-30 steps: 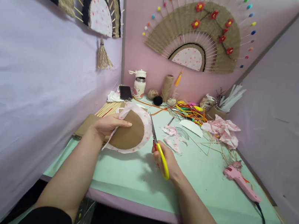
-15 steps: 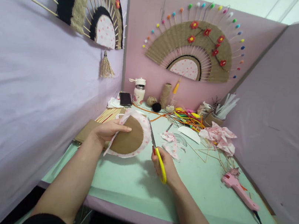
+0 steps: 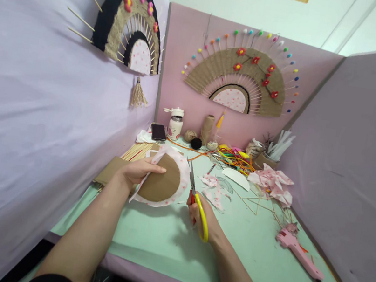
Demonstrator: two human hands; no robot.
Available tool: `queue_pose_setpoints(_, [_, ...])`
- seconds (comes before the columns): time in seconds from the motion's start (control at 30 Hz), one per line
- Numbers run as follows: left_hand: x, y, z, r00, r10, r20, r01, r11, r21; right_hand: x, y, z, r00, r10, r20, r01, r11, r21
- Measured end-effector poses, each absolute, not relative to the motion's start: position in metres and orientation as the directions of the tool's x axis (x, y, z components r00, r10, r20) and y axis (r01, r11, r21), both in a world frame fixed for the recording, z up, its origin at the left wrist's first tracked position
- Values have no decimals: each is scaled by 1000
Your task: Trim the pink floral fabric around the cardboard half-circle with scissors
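My left hand (image 3: 139,170) grips a rounded brown cardboard piece (image 3: 162,182), thumb on top and fingers behind. Pink-spotted white fabric (image 3: 184,178) backs the cardboard and sticks out past its curved edge, with a fold along the left side. In my right hand (image 3: 203,213) are yellow-and-red-handled scissors (image 3: 201,218). Their blades are slightly parted and point up and away, just right of the fabric rim and apart from it. Cut fabric scraps (image 3: 214,197) lie on the table behind the scissors.
A pink glue gun (image 3: 300,252) with a cord lies at the right. Crumpled fabric (image 3: 271,184), thin sticks, a protractor (image 3: 224,184) and coloured pipe cleaners (image 3: 234,160) spread across the back right. A white bottle (image 3: 175,125) and phone (image 3: 158,132) stand at the back left.
The camera view has tilted up, so the scene sits lower in the picture. The scissor blades have parted slightly. Both hands keep their holds.
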State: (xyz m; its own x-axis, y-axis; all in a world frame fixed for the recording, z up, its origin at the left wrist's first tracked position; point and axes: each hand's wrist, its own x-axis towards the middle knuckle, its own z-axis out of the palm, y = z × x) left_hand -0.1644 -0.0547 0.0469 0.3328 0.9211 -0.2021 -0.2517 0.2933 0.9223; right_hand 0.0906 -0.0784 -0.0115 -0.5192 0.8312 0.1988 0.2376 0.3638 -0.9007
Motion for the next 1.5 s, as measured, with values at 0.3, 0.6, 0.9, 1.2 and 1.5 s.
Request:
queue_pose_setpoints(0.3, [-161, -55, 49, 340, 915, -216, -258, 312, 914, 92, -80, -11, -502, 851, 153, 268, 321, -908])
queue_pose_setpoints(0.6, [-162, -55, 50, 332, 922, -197, -264, 291, 920, 93, -80, -10, -450, 883, 134, 235, 262, -936])
queue_pose_setpoints(0.9, [-163, -55, 49, 307, 932, -195, -242, 274, 931, 93, -74, -17, -404, 905, 135, 255, 253, -933])
queue_pose_setpoints(1.2, [-165, -51, 48, 226, 962, -154, -351, 228, 908, 91, -81, -12, -443, 884, 149, 273, 292, -917])
queue_pose_setpoints(1.5, [-162, -50, 46, 225, 966, -129, -356, 205, 912, 91, -80, -11, -458, 881, 116, 311, 282, -908])
